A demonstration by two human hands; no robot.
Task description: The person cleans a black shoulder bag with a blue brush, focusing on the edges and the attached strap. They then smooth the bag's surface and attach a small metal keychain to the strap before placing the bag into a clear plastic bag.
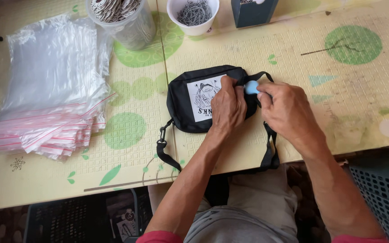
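A small black pouch bag (183, 105) with a white printed patch lies on the yellow patterned table (293, 63). My left hand (227, 108) rests on the bag's right side, fingers pinched near its top edge. My right hand (287, 110) holds a small light-blue object (251, 87) against the bag's right end. The bag's black strap (163, 150) with a clip trails off the table's front edge on both sides.
A thick stack of clear zip bags (50, 90) lies at the left. At the back stand a clear tub of round tags (122, 18), a white cup of metal chains (194, 15) and a dark blue box (253, 11). A plastic crate (383, 193) sits lower right.
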